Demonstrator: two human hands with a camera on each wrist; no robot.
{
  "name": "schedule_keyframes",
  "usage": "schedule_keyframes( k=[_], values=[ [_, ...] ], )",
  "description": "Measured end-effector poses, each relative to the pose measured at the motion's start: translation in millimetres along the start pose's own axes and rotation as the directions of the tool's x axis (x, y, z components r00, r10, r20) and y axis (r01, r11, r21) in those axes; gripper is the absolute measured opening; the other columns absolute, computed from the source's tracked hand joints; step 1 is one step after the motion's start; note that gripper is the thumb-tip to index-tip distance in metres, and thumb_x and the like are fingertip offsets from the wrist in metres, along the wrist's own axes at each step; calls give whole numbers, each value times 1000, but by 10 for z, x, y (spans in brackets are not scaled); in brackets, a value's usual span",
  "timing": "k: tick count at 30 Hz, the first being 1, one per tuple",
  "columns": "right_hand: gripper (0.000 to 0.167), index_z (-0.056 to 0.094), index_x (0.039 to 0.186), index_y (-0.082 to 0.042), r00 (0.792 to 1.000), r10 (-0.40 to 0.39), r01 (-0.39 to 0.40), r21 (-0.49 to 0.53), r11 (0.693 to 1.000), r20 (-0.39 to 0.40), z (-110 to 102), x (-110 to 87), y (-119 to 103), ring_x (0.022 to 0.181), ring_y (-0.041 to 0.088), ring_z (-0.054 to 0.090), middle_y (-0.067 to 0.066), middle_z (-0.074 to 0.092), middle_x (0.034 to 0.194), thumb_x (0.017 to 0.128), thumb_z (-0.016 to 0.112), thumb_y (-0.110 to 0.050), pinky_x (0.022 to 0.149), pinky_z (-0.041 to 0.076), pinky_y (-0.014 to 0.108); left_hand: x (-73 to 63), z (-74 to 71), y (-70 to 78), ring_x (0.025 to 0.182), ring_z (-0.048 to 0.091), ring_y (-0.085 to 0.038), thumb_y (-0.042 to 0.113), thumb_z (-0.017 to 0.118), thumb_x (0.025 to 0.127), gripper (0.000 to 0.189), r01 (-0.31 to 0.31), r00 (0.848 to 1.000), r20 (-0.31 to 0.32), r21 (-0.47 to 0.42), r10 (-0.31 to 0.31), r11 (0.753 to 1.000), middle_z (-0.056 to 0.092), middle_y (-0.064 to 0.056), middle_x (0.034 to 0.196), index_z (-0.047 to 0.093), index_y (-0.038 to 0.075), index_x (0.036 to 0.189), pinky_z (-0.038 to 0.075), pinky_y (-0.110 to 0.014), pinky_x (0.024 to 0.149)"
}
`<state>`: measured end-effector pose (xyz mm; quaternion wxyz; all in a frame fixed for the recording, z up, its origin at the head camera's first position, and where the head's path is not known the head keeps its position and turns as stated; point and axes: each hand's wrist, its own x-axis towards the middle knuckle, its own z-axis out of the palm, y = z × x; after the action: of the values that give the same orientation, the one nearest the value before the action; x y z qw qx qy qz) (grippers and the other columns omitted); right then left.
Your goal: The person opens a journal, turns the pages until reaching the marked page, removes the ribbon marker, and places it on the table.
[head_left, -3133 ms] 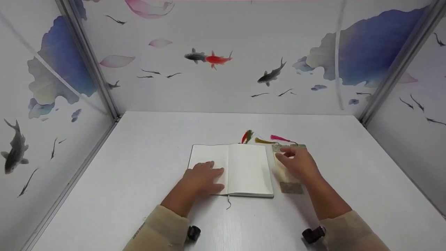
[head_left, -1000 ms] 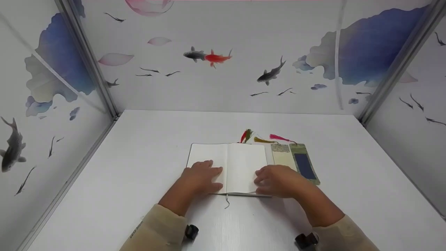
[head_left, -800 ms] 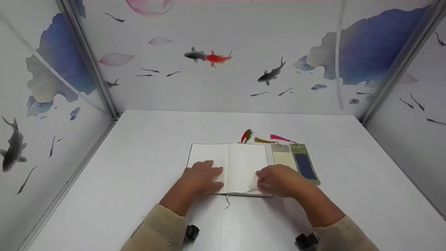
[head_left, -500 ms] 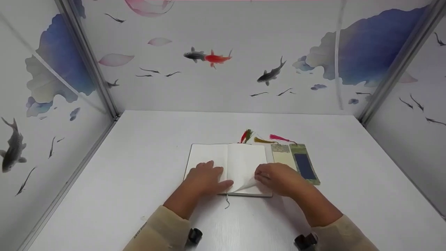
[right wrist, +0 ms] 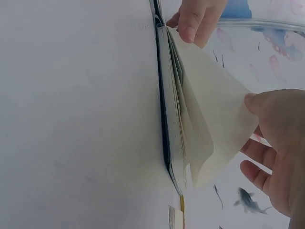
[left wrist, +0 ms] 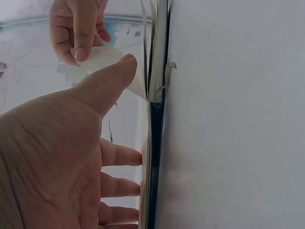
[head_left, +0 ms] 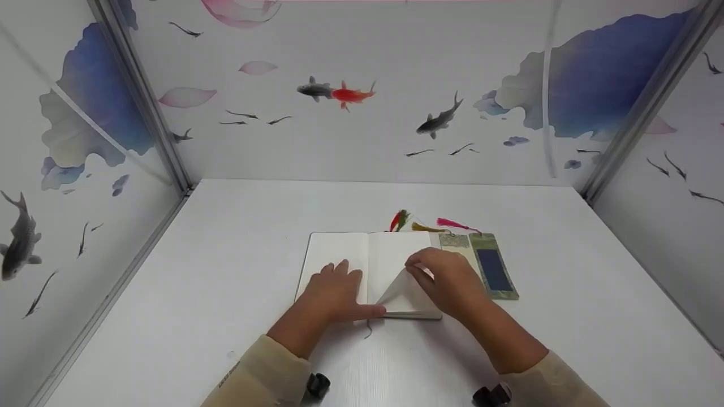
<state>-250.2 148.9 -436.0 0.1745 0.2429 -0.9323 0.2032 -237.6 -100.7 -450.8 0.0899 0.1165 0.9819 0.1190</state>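
The left hand [head_left: 334, 294], fingers outstretched, rests on an open notebook [head_left: 338, 247] on the desk [head_left: 243, 243]; the right hand [head_left: 449, 280] pinches a lifted page [right wrist: 219, 105] between its fingers. Beside the notebook's right edge lie a cream bookmark [head_left: 461, 257] and a green bookmark [head_left: 508, 287], a pink tassel [head_left: 452, 224] beyond.

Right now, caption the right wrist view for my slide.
The right hand pinches a raised pale paper page of an open dark-covered notebook.

A smooth white table [head_left: 254, 237] carries an open notebook [head_left: 387, 254] near its middle, a thin ribbon [head_left: 369, 330] trailing off the near edge. Just right lie a cream bookmark [head_left: 454, 241] and a green bookmark [head_left: 493, 265]. Red-and-green [head_left: 402, 220], gold [head_left: 428, 228] and pink tassels [head_left: 452, 223] rest along the far side.
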Motion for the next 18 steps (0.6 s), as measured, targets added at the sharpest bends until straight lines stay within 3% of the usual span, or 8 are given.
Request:
schedule_keyframes(
  k=[8,18],
  values=[
    [10,81,107,-23,994,-65,67,21,998,-90,13,-2,2,101,12,77,-10,81,102,98,80,-19,91,64,34,-12,-16,8,153,43,-44,78,70,86,98,16,1000,3,0,-16,1000,45,-18,167,54,12,156,41,-61,123],
    [28,75,119,-22,993,9,-2,52,999,-122,0,6,52,122,18,71,-5,76,122,93,86,-23,106,60,41,7,-18,32,153,44,-42,75,69,89,94,35,999,12,0,-35,999,45,-17,167,53,13,157,41,-60,124]
  ],
)
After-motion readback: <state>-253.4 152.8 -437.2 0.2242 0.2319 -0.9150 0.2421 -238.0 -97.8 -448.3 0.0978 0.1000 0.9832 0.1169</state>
